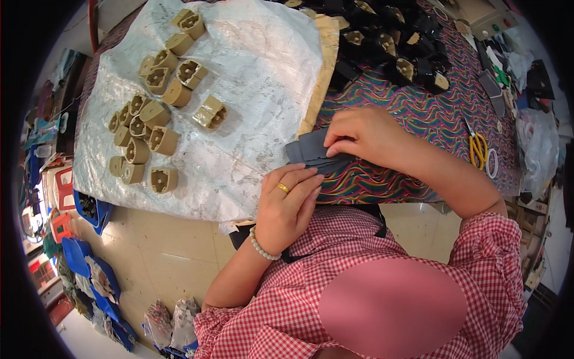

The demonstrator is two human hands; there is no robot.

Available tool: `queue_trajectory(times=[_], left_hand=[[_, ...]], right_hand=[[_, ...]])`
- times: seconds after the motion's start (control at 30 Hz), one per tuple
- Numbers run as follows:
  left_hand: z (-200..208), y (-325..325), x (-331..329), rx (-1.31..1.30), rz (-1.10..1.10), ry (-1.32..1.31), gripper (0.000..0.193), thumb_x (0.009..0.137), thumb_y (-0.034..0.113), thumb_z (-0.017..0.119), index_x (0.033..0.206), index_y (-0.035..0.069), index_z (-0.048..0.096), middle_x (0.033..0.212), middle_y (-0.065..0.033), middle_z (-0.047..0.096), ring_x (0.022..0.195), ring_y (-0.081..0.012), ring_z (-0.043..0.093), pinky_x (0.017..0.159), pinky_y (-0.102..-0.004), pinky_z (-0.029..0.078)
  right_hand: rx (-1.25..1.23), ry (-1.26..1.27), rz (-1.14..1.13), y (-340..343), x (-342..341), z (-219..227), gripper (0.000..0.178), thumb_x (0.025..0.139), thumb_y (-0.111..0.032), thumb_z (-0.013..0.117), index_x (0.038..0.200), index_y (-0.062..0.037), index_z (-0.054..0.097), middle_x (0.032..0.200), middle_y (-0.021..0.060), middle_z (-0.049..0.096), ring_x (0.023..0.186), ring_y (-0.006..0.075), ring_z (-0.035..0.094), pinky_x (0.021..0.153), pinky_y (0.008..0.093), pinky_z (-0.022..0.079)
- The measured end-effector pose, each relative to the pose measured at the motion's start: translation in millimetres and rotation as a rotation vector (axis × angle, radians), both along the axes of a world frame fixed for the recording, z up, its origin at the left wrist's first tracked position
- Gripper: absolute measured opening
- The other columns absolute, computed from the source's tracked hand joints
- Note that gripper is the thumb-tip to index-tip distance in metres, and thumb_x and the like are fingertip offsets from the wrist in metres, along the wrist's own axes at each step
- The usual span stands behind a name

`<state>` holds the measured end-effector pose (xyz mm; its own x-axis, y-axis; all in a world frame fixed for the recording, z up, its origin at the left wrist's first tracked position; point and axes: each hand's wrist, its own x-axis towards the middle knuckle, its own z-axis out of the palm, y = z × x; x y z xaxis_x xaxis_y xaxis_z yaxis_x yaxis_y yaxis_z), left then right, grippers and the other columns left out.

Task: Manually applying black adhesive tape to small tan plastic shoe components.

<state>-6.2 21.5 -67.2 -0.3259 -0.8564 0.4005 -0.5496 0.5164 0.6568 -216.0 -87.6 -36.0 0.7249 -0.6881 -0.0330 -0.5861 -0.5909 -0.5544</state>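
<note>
A small fanned stack of dark grey, flat pieces (305, 149), like leather or fabric, lies at the table's near edge in front of me. My right hand (365, 136) is closed, thumb and fingers pinching a grey piece on the stack's right side. Against the near edge of the stack rest the fingertips of my left hand (289, 200), its fingers stretched out side by side. Left of them, beige hollow blocks shaped like shoe heels (156, 113) stand in a loose group on a whitish woven sheet (251, 90). One beige heel block (210, 113) sits apart, partly covered with something shiny.
Black-covered heel blocks (397, 54) are heaped at the far right on the wavy-patterned tablecloth (430, 131). Yellow-handled scissors (478, 149) lie right of my forearm, beside a white ring (491, 163). Blue bins (92, 209) stand on the floor at left.
</note>
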Motion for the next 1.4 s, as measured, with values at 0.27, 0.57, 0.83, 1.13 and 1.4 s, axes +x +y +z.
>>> queue_trajectory(times=[0.27,0.57,0.83,1.13,1.4], left_hand=[[-1,1,-4,-0.02,-0.004,-0.035,0.024,0.076,0.0,0.067,0.099,0.003,0.066,0.104,-0.0104,0.066,0.101,-0.0296,0.06,0.087,-0.0382,0.047],[8,-2,-12,-0.088,-0.062,-0.358,0.03,0.074,0.006,0.066,0.104,0.008,0.066,0.132,-0.0051,0.057,0.102,-0.0267,0.054,0.085,-0.0361,0.045],[4,4,-14,-0.146,-0.061,-0.52,0.036,0.074,0.009,0.064,0.11,0.009,0.065,0.135,-0.0042,0.054,0.103,-0.0261,0.052,0.085,-0.0371,0.044],[6,0,-19,-0.082,-0.037,-0.388,0.033,0.077,0.011,0.068,0.11,0.008,0.066,0.131,-0.0045,0.057,0.1,-0.026,0.054,0.084,-0.0373,0.044],[60,-6,-29,0.229,-0.003,0.288,0.027,0.077,0.008,0.073,0.103,0.002,0.066,0.12,-0.013,0.062,0.107,-0.0265,0.058,0.091,-0.0367,0.046]], right_hand=[[-0.597,0.27,0.156,48,14,-1,0.009,0.07,-0.017,0.06,0.073,-0.0092,0.056,0.075,0.0028,0.052,0.074,0.0177,0.056,0.062,0.0298,0.047],[-0.211,0.022,0.067,13,0,-6,0.011,0.076,-0.014,0.062,0.082,-0.0056,0.06,0.083,0.0087,0.062,0.081,0.0279,0.06,0.078,0.0394,0.045],[-0.154,-0.201,-0.099,23,-11,-13,0.011,0.079,-0.014,0.061,0.085,-0.0058,0.057,0.083,0.0095,0.061,0.078,0.0284,0.059,0.074,0.039,0.045],[0.11,-1.292,-1.076,20,-159,17,0.018,0.093,-0.018,0.058,0.104,-0.0035,0.056,0.089,0.0021,0.058,0.077,0.0102,0.056,0.069,0.0253,0.046],[0.53,-0.71,-0.591,103,-46,31,0.016,0.091,-0.01,0.061,0.105,-0.0078,0.054,0.085,-0.0028,0.054,0.072,0.0034,0.05,0.06,0.0194,0.042]])
